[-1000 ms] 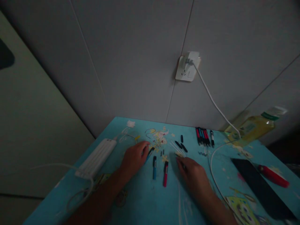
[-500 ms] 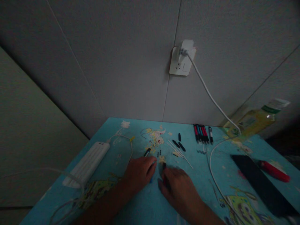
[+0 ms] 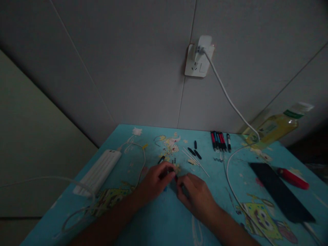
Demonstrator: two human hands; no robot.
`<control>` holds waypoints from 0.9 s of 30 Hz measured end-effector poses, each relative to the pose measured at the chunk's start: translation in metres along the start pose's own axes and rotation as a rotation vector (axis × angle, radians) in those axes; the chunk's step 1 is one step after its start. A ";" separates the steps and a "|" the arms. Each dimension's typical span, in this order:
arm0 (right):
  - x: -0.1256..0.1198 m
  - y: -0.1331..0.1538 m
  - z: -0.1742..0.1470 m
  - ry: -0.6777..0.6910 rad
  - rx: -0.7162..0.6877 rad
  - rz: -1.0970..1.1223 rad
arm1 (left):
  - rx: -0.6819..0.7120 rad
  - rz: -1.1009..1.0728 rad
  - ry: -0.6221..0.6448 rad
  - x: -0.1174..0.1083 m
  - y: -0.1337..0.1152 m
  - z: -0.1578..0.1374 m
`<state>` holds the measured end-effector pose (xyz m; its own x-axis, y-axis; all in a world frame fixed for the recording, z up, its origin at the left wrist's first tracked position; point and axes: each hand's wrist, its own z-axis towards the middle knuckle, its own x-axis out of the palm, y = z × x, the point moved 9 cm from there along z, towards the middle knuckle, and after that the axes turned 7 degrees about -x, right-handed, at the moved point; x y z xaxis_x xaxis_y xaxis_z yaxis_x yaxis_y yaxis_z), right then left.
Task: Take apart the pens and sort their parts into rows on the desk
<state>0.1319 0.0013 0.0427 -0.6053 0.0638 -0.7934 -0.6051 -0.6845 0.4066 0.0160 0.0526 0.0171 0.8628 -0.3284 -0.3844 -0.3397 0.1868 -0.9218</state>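
Both hands meet low over the middle of the table. My left hand (image 3: 158, 178) is closed, its thumb and fingers pinching one end of a small red-and-dark pen barrel (image 3: 176, 178). Fingers of my right hand (image 3: 194, 192) are curled round the other end, and most of the barrel is hidden. Just beyond the left hand lies a dark pen piece (image 3: 161, 159), and a blue piece (image 3: 165, 189) shows partly under that hand. Past the fingers are thin white refills (image 3: 202, 167), several dark grips (image 3: 197, 154) and tiny dark bits (image 3: 175, 160).
Assembled pens (image 3: 217, 141) lie in a row at the back right, with a tilted bottle of yellow liquid (image 3: 278, 128) beyond. A dark flat slab (image 3: 282, 193) and a red-handled object (image 3: 294, 179) are at right. A white power strip (image 3: 98, 172) and cables lie left.
My right hand has brought the red-and-dark barrel up to my left hand, and both now touch it. The left hand has turned with its fingers toward the right. The view has shifted slightly.
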 end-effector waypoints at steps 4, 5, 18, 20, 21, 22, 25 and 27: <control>-0.010 -0.024 -0.004 -0.012 0.125 -0.042 | -0.038 -0.101 -0.072 -0.008 0.003 0.000; -0.014 -0.035 -0.007 -0.024 0.184 -0.090 | -0.041 -0.111 -0.102 -0.012 0.004 0.001; -0.023 -0.085 -0.022 0.035 0.361 -0.244 | -0.121 -0.106 -0.093 -0.007 0.019 0.001; -0.026 -0.083 -0.020 -0.012 0.359 -0.165 | -0.119 -0.099 -0.100 -0.008 0.020 0.001; -0.028 -0.082 -0.019 -0.045 0.358 -0.120 | -0.117 -0.098 -0.106 -0.008 0.020 0.001; -0.031 -0.080 -0.019 -0.078 0.355 -0.077 | -0.115 -0.100 -0.110 -0.008 0.020 0.001; -0.036 -0.073 -0.017 -0.138 0.330 0.000 | -0.100 -0.117 -0.110 -0.008 0.017 0.000; -0.037 -0.068 -0.016 -0.143 0.308 0.021 | -0.086 -0.129 -0.094 -0.006 0.015 -0.001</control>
<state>0.2035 0.0337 0.0370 -0.6725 0.1676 -0.7208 -0.7061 -0.4371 0.5572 0.0059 0.0567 0.0052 0.9310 -0.2560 -0.2602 -0.2514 0.0671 -0.9656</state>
